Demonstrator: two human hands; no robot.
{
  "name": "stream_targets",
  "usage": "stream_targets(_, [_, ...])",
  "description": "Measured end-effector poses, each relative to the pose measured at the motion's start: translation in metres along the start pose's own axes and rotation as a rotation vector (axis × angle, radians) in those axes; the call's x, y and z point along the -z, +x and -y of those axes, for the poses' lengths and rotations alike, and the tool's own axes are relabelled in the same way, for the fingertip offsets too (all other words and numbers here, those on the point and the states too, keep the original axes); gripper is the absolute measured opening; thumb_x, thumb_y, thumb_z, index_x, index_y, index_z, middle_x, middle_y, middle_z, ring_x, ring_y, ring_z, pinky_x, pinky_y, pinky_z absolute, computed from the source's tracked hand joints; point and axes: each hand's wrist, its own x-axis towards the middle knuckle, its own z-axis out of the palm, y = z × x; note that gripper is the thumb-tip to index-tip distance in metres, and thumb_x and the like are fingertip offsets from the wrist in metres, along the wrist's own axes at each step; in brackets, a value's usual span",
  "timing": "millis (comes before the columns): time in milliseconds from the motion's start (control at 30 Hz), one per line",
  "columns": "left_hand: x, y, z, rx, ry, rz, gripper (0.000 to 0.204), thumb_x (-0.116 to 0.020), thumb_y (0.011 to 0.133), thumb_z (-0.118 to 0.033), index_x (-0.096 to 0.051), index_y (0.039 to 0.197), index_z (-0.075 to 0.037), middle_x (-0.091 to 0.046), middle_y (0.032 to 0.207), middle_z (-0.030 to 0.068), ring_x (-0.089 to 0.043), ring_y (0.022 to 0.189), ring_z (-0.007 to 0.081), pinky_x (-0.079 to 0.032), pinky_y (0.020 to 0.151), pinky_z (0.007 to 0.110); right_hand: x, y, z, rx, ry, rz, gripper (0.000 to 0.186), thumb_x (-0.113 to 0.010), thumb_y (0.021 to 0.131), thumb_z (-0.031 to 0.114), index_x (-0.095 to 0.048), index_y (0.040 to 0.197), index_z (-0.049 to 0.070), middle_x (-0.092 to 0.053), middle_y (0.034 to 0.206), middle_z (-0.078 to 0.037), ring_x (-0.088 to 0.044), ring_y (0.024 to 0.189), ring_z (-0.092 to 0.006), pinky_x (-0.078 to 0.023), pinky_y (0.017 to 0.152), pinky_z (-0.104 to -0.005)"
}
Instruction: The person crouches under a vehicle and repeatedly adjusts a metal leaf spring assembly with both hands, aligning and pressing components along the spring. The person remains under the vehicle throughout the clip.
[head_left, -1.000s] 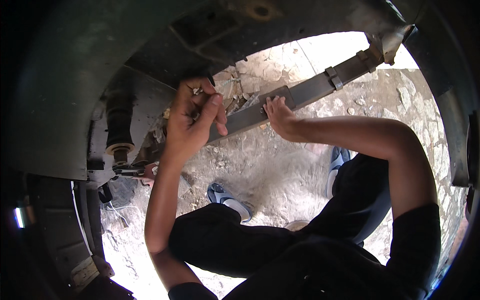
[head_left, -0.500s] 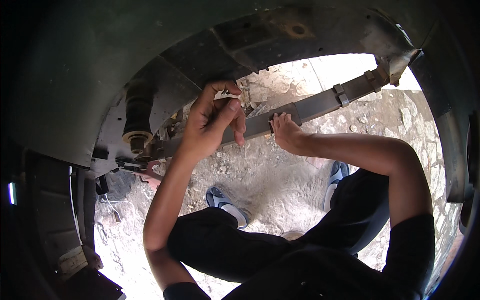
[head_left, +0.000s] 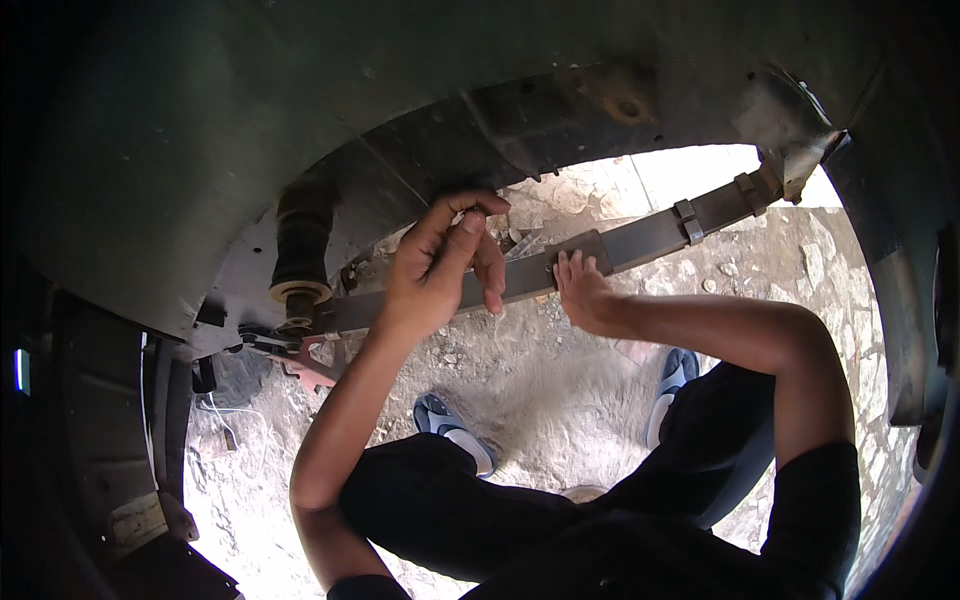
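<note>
A long metal leaf spring (head_left: 650, 238) with clamp bands runs slantwise under a dark vehicle wheel arch (head_left: 390, 150). My right hand (head_left: 587, 292) rests on its near edge, fingers apart and lying on the metal; its thumb is hidden. My left hand (head_left: 437, 270) is raised over the spring's left part, below the arch's lower edge. Its thumb and bent index finger come together, the other fingers curled. Whatever sits between those fingertips, if anything, is too small to make out. Left of this hand hangs a black cylindrical damper (head_left: 302, 245) with a pale washer at its lower end.
Reddish metal arms (head_left: 308, 368) and a linkage lie below the damper. A bracket (head_left: 795, 165) holds the spring's far right end. Dark body panels close in on the left and right. Underneath is rough stony ground (head_left: 540, 390), with my slippered feet (head_left: 455, 432) on it.
The view has shifted, so the arch, damper and spring appear lower. My right fingers look straighter on the spring. My left hand keeps its pinched shape near the arch edge.
</note>
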Motion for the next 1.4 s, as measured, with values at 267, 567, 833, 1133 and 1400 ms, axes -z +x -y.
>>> stream_targets(267, [-0.004, 0.001, -0.008, -0.020, 0.112, -0.145, 0.035, -0.040, 0.102, -0.022, -0.051, 0.125, 0.001, -0.059, 0.061, 0.0080, -0.057, 0.048, 0.0116, -0.046, 0.045, 0.024, -0.007, 0.001, 0.008, -0.027, -0.078, -0.028, 0.082, -0.051, 0.089, 0.044, -0.025, 0.138, -0.017, -0.028, 0.143, -0.036, -0.037, 0.125, -0.0499, -0.038, 0.094, -0.0565])
stream_targets(567, [-0.002, -0.002, -0.008, 0.062, 0.179, -0.138, 0.035, -0.041, 0.101, -0.019, -0.050, 0.131, -0.003, -0.060, 0.062, 0.0068, -0.055, 0.048, 0.0086, -0.045, 0.046, 0.022, -0.014, 0.001, -0.019, -0.011, -0.084, -0.005, 0.086, -0.053, 0.087, 0.049, -0.026, 0.138, -0.016, -0.028, 0.143, -0.036, -0.037, 0.125, -0.0502, -0.037, 0.096, -0.0577])
stream_targets(833, [-0.006, -0.004, -0.005, -0.068, 0.192, -0.173, 0.035, -0.041, 0.101, -0.017, -0.050, 0.131, -0.001, -0.060, 0.063, 0.0071, -0.055, 0.048, 0.0081, -0.044, 0.047, 0.021, -0.008, 0.004, -0.035, 0.051, 0.132, -0.009, 0.073, -0.056, 0.085, 0.016, -0.021, 0.139, -0.018, -0.022, 0.145, -0.037, -0.032, 0.129, -0.0515, -0.035, 0.097, -0.0593])
stream_targets(1133, [-0.001, -0.004, -0.006, -0.059, 0.137, -0.169, 0.032, -0.041, 0.101, -0.018, -0.053, 0.126, -0.001, -0.061, 0.061, 0.0075, -0.054, 0.046, 0.0078, -0.043, 0.045, 0.021, 0.004, -0.005, -0.011, 0.128, 0.166, 0.018, 0.088, -0.055, 0.086, 0.050, -0.027, 0.137, -0.016, -0.027, 0.143, -0.036, -0.035, 0.128, -0.0489, -0.037, 0.097, -0.0570])
stream_targets(1400, [-0.008, -0.001, -0.006, 0.064, 0.245, -0.178, 0.034, -0.040, 0.102, -0.018, -0.052, 0.126, 0.001, -0.061, 0.061, 0.0090, -0.056, 0.046, 0.0106, -0.044, 0.047, 0.021, -0.001, -0.008, 0.013, 0.082, 0.028, 0.047, 0.086, -0.052, 0.087, 0.051, -0.029, 0.138, -0.013, -0.030, 0.143, -0.034, -0.036, 0.129, -0.0461, -0.037, 0.095, -0.0574])
